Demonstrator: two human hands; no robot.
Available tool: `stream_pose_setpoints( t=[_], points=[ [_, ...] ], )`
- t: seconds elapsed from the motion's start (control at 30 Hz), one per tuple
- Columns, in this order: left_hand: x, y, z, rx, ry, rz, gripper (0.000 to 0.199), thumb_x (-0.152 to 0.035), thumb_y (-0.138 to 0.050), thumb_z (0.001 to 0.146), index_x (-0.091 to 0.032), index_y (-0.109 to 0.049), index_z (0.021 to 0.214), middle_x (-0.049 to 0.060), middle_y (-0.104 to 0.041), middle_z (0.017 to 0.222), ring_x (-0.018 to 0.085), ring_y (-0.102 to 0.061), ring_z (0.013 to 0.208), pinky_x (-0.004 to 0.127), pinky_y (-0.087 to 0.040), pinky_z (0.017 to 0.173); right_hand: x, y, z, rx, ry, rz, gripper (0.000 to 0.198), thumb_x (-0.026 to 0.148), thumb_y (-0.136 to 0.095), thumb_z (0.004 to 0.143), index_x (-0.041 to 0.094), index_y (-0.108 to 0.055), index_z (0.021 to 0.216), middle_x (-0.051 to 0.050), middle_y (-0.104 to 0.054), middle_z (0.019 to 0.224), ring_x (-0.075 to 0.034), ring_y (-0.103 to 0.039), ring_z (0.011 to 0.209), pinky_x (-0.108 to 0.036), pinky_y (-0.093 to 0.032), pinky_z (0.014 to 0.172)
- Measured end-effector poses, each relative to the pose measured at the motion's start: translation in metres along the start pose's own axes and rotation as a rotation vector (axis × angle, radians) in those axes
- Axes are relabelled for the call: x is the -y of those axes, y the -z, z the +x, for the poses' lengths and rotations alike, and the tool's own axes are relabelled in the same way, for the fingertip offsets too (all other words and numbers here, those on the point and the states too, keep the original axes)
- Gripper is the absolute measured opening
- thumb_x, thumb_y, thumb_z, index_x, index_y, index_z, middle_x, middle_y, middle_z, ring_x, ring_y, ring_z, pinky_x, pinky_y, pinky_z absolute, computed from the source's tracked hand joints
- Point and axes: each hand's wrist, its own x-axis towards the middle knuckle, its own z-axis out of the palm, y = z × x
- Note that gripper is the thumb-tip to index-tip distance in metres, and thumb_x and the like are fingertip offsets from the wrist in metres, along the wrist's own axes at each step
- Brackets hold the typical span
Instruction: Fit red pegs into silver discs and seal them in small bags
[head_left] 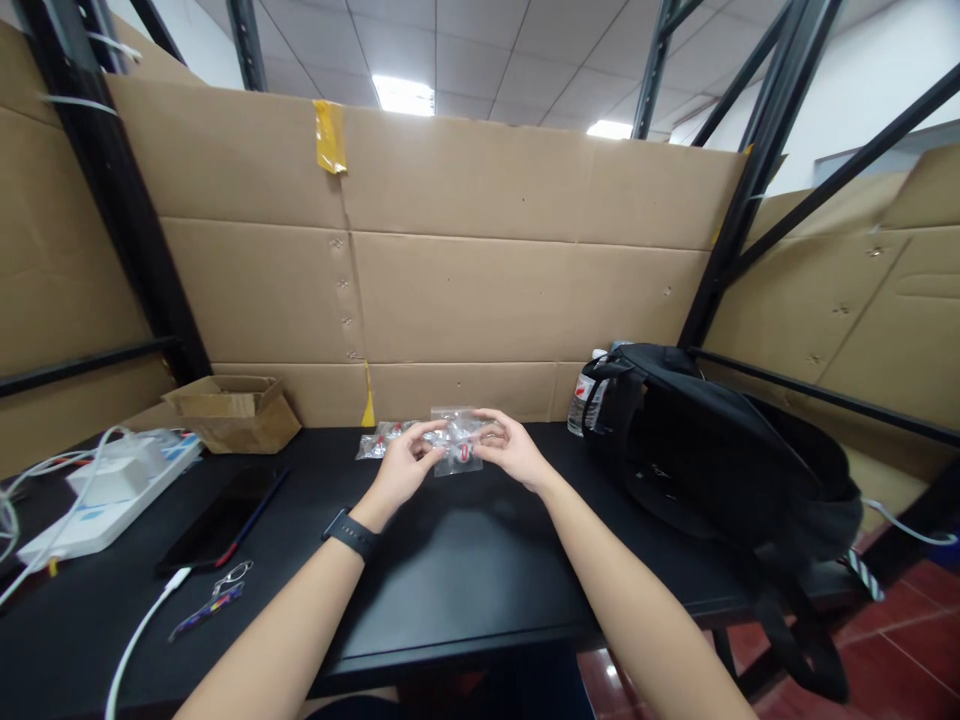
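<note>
A small clear plastic bag [459,462] with something red and white inside is held up just above the black table. My left hand [409,462], with a dark watch [351,533] on its wrist, pinches the bag's left side. My right hand [512,447] grips its right side between thumb and fingers. Behind my left hand, more clear bags [373,446] with small red bits lie on the table. What exactly the bags contain is too small to tell.
At the left are an open cardboard box [240,415], a white power strip [112,510], a phone [217,515] with a pen, and a keychain [210,608]. A black backpack [720,450] and a water bottle [583,400] stand at the right. Cardboard panels [465,290] close off the back.
</note>
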Motion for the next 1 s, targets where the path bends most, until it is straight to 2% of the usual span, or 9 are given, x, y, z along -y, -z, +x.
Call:
stream_pose_setpoints(
  t=[0.1, 0.27, 0.43, 0.53, 0.73, 0.87, 1.0],
  points=[
    [0.000, -0.001, 0.000, 0.009, 0.004, -0.031, 0.045, -0.034, -0.072, 0.081, -0.018, -0.066, 0.124, 0.007, -0.070, 0.102, 0.013, -0.061, 0.067, 0.026, -0.051, 0.067, -0.004, 0.002, 0.000, 0.007, -0.069, -0.009, 0.074, 0.027, -0.084, 0.066, 0.023, -0.051, 0.131, 0.000, -0.069, 0.083, -0.017, -0.071, 0.080, -0.036, -0.057, 0.083],
    [0.000, -0.003, 0.000, 0.020, 0.004, -0.048, 0.046, -0.034, -0.071, 0.082, -0.018, -0.065, 0.124, 0.007, -0.070, 0.104, 0.013, -0.063, 0.069, 0.026, -0.052, 0.066, -0.009, 0.003, 0.001, 0.031, -0.086, -0.023, 0.082, 0.027, -0.086, 0.063, 0.024, -0.046, 0.135, 0.003, -0.069, 0.078, -0.018, -0.072, 0.076, -0.035, -0.057, 0.081],
    [0.003, -0.002, 0.000, 0.002, 0.002, 0.001, 0.044, -0.035, -0.071, 0.082, -0.018, -0.066, 0.122, 0.009, -0.071, 0.111, 0.015, -0.066, 0.071, 0.028, -0.055, 0.069, -0.003, 0.004, 0.001, -0.037, -0.043, -0.064, 0.074, 0.031, -0.086, 0.063, 0.022, -0.049, 0.127, 0.004, -0.068, 0.071, -0.016, -0.070, 0.070, -0.034, -0.056, 0.080],
    [0.005, -0.003, 0.001, 0.000, 0.003, 0.009, 0.045, -0.038, -0.071, 0.082, -0.017, -0.065, 0.122, 0.010, -0.071, 0.114, 0.016, -0.069, 0.075, 0.030, -0.057, 0.072, -0.002, 0.005, 0.001, -0.017, -0.035, -0.062, 0.067, 0.031, -0.087, 0.063, 0.022, -0.053, 0.121, 0.003, -0.068, 0.075, -0.016, -0.069, 0.071, -0.032, -0.056, 0.077],
    [0.009, 0.000, 0.002, 0.012, 0.032, 0.012, 0.046, -0.042, -0.071, 0.083, -0.016, -0.066, 0.120, 0.012, -0.071, 0.119, 0.022, -0.072, 0.091, 0.036, -0.059, 0.086, -0.014, 0.004, 0.004, 0.015, -0.057, -0.119, 0.047, 0.039, -0.085, 0.066, 0.015, -0.070, 0.104, -0.008, -0.072, 0.100, -0.014, -0.066, 0.070, -0.030, -0.055, 0.072],
    [0.009, 0.005, 0.001, 0.020, -0.055, 0.216, 0.047, -0.033, -0.072, 0.082, -0.018, -0.065, 0.127, 0.008, -0.074, 0.104, 0.022, -0.071, 0.093, 0.037, -0.056, 0.091, -0.028, 0.004, 0.008, 0.021, -0.080, -0.162, 0.054, 0.037, -0.087, 0.061, 0.012, -0.074, 0.107, -0.007, -0.073, 0.088, -0.017, -0.067, 0.073, -0.034, -0.055, 0.078],
    [0.006, 0.008, -0.001, 0.059, -0.173, 0.555, 0.033, -0.027, -0.070, 0.086, -0.023, -0.071, 0.118, 0.004, -0.073, 0.093, 0.021, -0.068, 0.087, 0.035, -0.051, 0.089, -0.033, 0.007, 0.009, 0.016, -0.026, -0.372, 0.040, 0.027, -0.080, 0.072, 0.013, -0.075, 0.109, -0.005, -0.071, 0.081, -0.017, -0.065, 0.072, -0.032, -0.053, 0.076]
  ],
)
